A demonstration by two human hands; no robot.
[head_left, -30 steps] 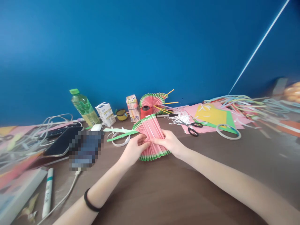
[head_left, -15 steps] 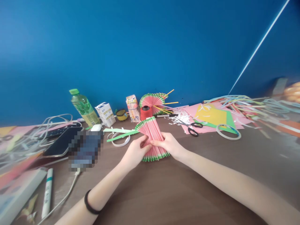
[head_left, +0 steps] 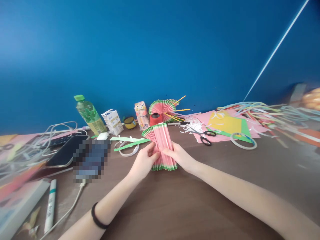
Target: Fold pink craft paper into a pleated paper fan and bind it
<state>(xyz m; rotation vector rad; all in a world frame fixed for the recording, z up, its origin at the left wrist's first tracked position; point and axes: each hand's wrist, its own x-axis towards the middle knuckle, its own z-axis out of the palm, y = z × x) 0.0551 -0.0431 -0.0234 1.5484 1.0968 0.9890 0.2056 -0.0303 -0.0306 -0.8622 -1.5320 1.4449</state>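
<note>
At the near edge of the brown surface (head_left: 175, 206) my forearms reach in, a black band (head_left: 96, 218) round the left wrist. A white marker pen (head_left: 50, 205) and a white cable (head_left: 72, 206) lie off to the left. Just past them, in the middle of the surface, my left hand (head_left: 142, 163) and right hand (head_left: 181, 156) meet on the pleated watermelon paper (head_left: 161, 140). It stands upright with its lower green edge resting on the surface. My fingers (head_left: 152, 150) are clamped on its waist from both sides, pressing the folds into a tight bundle that flares a little above and below. As I judge it, the folding is done: the pleats run the whole width and the green rim shows at both ends. The bundle has not yet been spread into a round, and I see no sticks on it. Beyond my left hand lie a green paper strip (head_left: 130, 145) and a white tape ring (head_left: 126, 151). Beyond my right hand are black scissors (head_left: 206, 136) and another tape ring (head_left: 243, 140), beside pink and yellow sheets (head_left: 226, 122). Further back stand a green-capped bottle (head_left: 88, 115), a small carton (head_left: 113, 121) and a red spool (head_left: 155, 119). At the blue wall (head_left: 160, 50) an opened watermelon fan (head_left: 162, 108) with yellow sticks shows what a completed one looks like.
</note>
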